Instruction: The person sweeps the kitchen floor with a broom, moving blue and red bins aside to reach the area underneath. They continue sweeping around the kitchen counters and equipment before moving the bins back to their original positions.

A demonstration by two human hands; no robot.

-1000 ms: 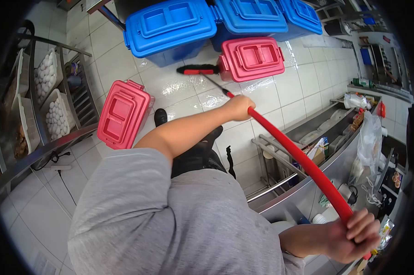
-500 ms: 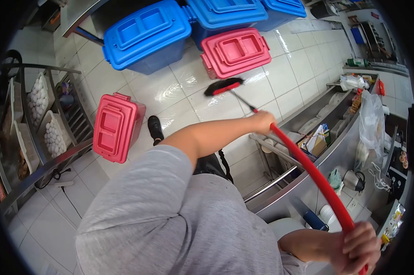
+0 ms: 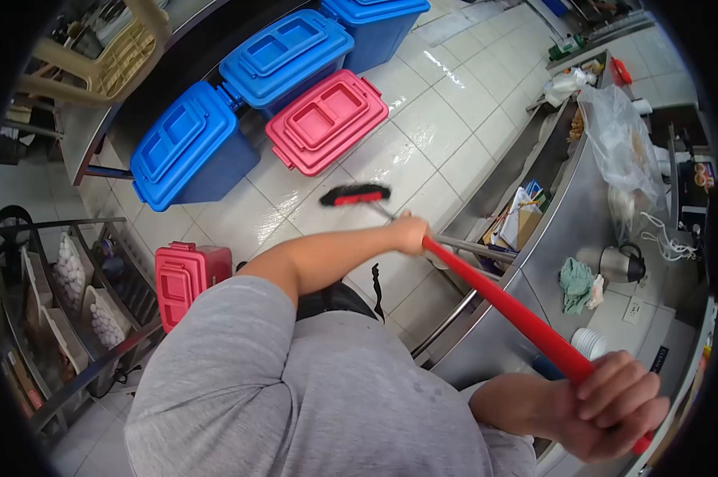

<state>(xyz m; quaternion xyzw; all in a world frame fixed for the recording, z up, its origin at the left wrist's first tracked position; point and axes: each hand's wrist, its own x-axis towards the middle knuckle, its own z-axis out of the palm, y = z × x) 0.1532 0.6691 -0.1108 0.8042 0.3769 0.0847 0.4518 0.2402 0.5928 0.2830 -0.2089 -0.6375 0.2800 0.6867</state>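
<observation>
The broom (image 3: 506,302) slants across the view, its head (image 3: 357,195) near the front of a pink bin (image 3: 327,119) standing on the floor (image 3: 430,171). The head is smeared by blur, so I cannot tell whether the bristles meet the tiles.

The left hand (image 3: 411,234) is wrapped round the lower part of the red handle, with no gap that I can see; most of its fingers are out of sight on the far side. The right hand (image 3: 613,409) grips near the top end, fingers curled right round, and only a short red tip pokes out beyond it (the stretch inside the fist is hidden).

The grey shirt (image 3: 359,397) fills the lower middle and, with the left arm, covers the feet. Its sleeve also overlaps a second pink bin (image 3: 176,282).

Two blue bins (image 3: 188,147) stand beside the first pink one; a third (image 3: 379,28) is cut off by the top edge. At far left, eggs (image 3: 70,266) sit in trays, the rack fading into the dark rim. On the right, a clear bag (image 3: 625,143) blurs whatever is inside it, and a green cloth (image 3: 575,286) lies near a kettle (image 3: 623,264).
</observation>
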